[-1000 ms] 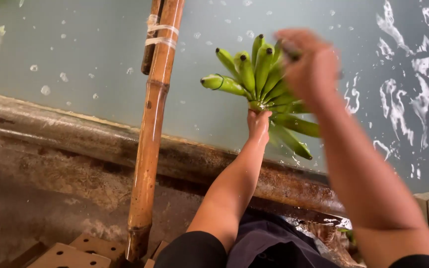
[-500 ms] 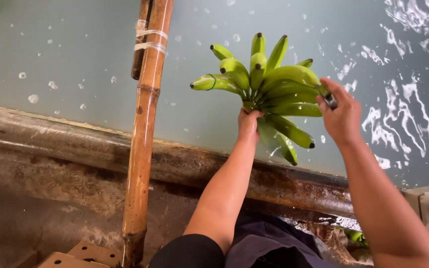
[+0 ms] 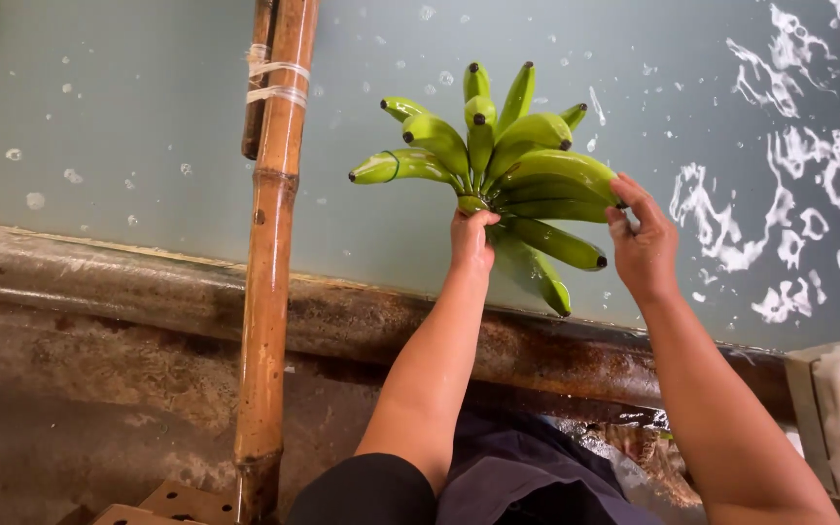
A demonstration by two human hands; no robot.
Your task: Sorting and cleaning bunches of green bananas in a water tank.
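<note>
L hand point(image 3: 472, 243) gripping banana bunch point(image 3: 498, 180) at stem; R hand point(image 3: 646, 245) loosely curled at tips, prob. touching; firm, heavyish, wet-slippery.

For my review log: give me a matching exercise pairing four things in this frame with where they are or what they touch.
Things:
1. left hand
2. right hand
3. brown bamboo pole
4. white foam patches

Places:
A. upright, left of the bunch
B. floating on the water at right
C. gripping the crown of the green banana bunch
D. fingertips at a banana tip on the bunch's right side

Pairs: 1-C, 2-D, 3-A, 4-B
</note>
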